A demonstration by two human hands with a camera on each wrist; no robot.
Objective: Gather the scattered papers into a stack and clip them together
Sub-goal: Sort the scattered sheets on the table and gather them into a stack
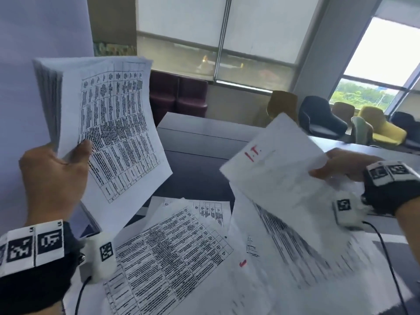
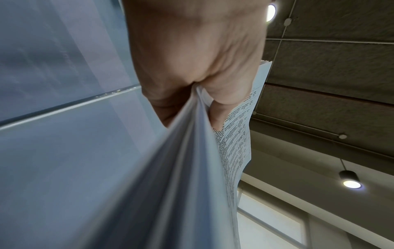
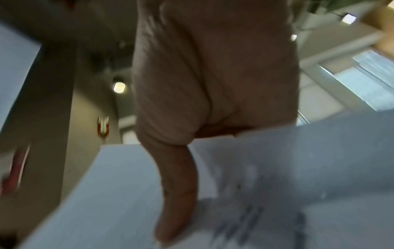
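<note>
Loose papers (image 1: 172,253) overlap on the table (image 1: 200,178), edges crossing. Left hand (image 1: 54,176) grips a raised stack (image 1: 109,123) by its bottom edge; right hand (image 1: 341,164), well apart, pinches one sheet (image 1: 275,162).

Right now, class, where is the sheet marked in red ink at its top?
In the head view the red-marked sheet is at right, held up by the right hand above the scattered papers on the table.

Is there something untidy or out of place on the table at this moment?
Yes. Several printed sheets lie overlapped at different angles on the table, not squared up. The left hand holds a fanned stack; the right hand lifts a sheet with red writing. No clip shows.
</note>
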